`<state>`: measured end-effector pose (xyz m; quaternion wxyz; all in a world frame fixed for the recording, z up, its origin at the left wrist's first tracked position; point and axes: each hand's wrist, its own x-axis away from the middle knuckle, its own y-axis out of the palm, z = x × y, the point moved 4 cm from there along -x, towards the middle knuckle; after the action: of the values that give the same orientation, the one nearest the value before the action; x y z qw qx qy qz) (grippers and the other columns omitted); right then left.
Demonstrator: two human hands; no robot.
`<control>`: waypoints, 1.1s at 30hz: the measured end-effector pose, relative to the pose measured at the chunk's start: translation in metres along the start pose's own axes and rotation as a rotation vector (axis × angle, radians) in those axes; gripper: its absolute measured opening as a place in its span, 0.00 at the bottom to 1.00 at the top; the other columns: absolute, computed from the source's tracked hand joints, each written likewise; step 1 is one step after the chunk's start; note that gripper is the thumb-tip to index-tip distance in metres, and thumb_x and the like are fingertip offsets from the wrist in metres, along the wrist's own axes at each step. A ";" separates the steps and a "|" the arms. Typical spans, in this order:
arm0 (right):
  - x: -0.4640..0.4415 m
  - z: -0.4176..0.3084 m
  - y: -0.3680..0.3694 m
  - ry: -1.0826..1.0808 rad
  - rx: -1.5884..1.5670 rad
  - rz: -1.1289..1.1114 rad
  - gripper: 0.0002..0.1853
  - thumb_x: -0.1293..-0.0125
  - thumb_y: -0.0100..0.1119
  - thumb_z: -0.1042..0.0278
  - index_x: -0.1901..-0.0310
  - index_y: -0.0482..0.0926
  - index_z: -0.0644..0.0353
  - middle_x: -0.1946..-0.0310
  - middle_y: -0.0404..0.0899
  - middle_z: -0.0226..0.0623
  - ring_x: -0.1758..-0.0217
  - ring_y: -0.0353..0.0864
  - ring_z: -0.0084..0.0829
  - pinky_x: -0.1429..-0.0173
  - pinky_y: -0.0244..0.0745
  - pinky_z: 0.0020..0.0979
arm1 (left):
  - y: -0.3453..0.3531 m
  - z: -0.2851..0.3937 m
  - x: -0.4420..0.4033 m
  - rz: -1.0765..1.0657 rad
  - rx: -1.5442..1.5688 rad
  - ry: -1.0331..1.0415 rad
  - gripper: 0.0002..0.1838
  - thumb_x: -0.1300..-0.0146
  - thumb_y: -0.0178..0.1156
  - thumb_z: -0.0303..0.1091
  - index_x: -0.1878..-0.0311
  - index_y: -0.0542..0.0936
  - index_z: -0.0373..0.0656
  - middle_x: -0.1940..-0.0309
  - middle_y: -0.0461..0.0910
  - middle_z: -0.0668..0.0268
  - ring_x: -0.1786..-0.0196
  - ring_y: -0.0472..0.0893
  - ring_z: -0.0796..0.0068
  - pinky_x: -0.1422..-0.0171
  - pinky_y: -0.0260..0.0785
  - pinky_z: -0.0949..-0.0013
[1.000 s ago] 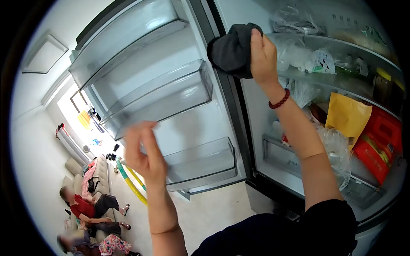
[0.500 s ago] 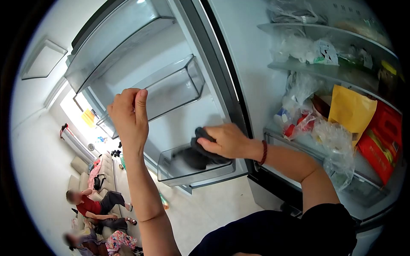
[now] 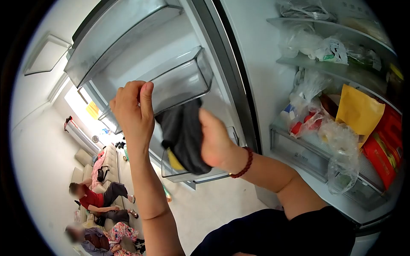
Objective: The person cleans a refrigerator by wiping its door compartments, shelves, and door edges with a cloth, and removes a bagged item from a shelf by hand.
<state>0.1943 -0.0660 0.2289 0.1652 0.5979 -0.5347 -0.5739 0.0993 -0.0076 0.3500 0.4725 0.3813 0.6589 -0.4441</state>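
Note:
My left hand (image 3: 134, 106) is closed, its curled fingers at the front rim of the clear middle door bin (image 3: 181, 83) of an open fridge. My right hand (image 3: 218, 141) grips a dark grey cloth (image 3: 183, 136) with a yellow patch on its lower edge. The cloth hangs loosely just below the middle bin and in front of the lower door bin (image 3: 220, 171), hiding much of it. A beaded bracelet circles the right wrist. Above both hands is a larger upper door bin (image 3: 115, 38).
To the right, fridge shelves (image 3: 294, 62) hold plastic bags, a yellow packet (image 3: 358, 111) and a red package (image 3: 382, 145). A clear drawer (image 3: 299, 149) lies beneath them. At lower left, two people sit by a beige sofa (image 3: 111, 164).
My right hand has lifted the cloth up and left from the lower door bin to just under the middle one. My left hand stays at the middle bin's rim; the view has shifted slightly.

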 end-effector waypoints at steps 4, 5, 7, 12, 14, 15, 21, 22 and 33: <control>-0.013 0.021 0.000 0.044 0.087 0.063 0.14 0.25 0.43 0.63 0.52 0.77 0.62 0.54 0.81 0.36 0.50 0.81 0.30 0.40 0.76 0.36 | 0.000 -0.006 0.001 -0.021 0.000 -0.012 0.14 0.30 0.59 0.45 0.64 0.80 0.44 0.75 0.76 0.68 0.68 0.72 0.68 0.53 0.57 0.65; -0.019 0.018 -0.001 0.084 0.073 0.070 0.13 0.27 0.45 0.64 0.54 0.77 0.62 0.56 0.81 0.37 0.52 0.81 0.30 0.41 0.76 0.37 | 0.000 -0.006 0.001 -0.024 0.020 -0.019 0.15 0.30 0.59 0.45 0.65 0.80 0.44 0.75 0.76 0.68 0.68 0.72 0.68 0.53 0.57 0.65; -0.022 0.000 -0.002 0.119 0.037 0.107 0.15 0.26 0.44 0.63 0.53 0.78 0.63 0.53 0.82 0.41 0.49 0.82 0.35 0.38 0.76 0.38 | -0.001 -0.007 0.000 -0.029 0.060 -0.033 0.15 0.30 0.59 0.46 0.65 0.80 0.44 0.75 0.75 0.68 0.69 0.72 0.68 0.53 0.57 0.65; -0.033 -0.049 -0.028 -0.101 -0.079 0.060 0.19 0.25 0.39 0.65 0.47 0.76 0.69 0.47 0.81 0.45 0.43 0.80 0.39 0.33 0.72 0.40 | -0.001 -0.005 0.001 -0.023 0.093 -0.041 0.15 0.31 0.60 0.46 0.66 0.81 0.44 0.77 0.75 0.68 0.69 0.72 0.69 0.53 0.57 0.65; -0.035 -0.058 -0.025 -0.181 -0.067 0.037 0.19 0.25 0.39 0.65 0.46 0.76 0.69 0.46 0.80 0.45 0.42 0.79 0.39 0.32 0.71 0.41 | -0.001 0.000 0.001 0.010 0.046 -0.008 0.15 0.31 0.60 0.46 0.66 0.81 0.44 0.77 0.74 0.69 0.70 0.72 0.70 0.53 0.57 0.65; -0.039 -0.052 -0.021 -0.195 -0.061 0.094 0.18 0.25 0.40 0.65 0.46 0.76 0.68 0.46 0.79 0.44 0.42 0.78 0.38 0.32 0.71 0.40 | -0.001 0.001 0.000 0.011 0.042 -0.015 0.15 0.31 0.60 0.46 0.66 0.81 0.44 0.77 0.74 0.69 0.70 0.72 0.70 0.53 0.57 0.65; -0.074 0.013 0.002 -0.094 -0.037 0.194 0.19 0.24 0.39 0.59 0.47 0.78 0.59 0.47 0.80 0.40 0.44 0.78 0.37 0.36 0.72 0.40 | -0.001 0.006 0.000 0.005 0.074 -0.027 0.14 0.31 0.60 0.45 0.67 0.81 0.44 0.77 0.75 0.69 0.70 0.71 0.69 0.53 0.56 0.64; -0.082 0.028 -0.001 -0.009 -0.047 0.186 0.19 0.24 0.40 0.58 0.47 0.78 0.58 0.48 0.80 0.39 0.44 0.78 0.37 0.36 0.72 0.40 | -0.003 0.010 0.000 -0.015 0.013 -0.015 0.17 0.29 0.58 0.46 0.64 0.81 0.41 0.75 0.77 0.62 0.68 0.73 0.65 0.55 0.60 0.64; -0.055 -0.016 -0.001 -0.153 0.085 0.191 0.19 0.25 0.40 0.61 0.45 0.77 0.62 0.45 0.80 0.43 0.40 0.77 0.39 0.30 0.67 0.43 | -0.003 0.015 0.001 0.037 0.046 0.047 0.09 0.32 0.60 0.40 0.61 0.82 0.46 0.73 0.77 0.70 0.67 0.74 0.69 0.53 0.58 0.65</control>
<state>0.2214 -0.0269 0.2608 0.1524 0.5052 -0.6240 -0.5764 0.1007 -0.0222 0.3473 0.4562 0.4145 0.6524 -0.4410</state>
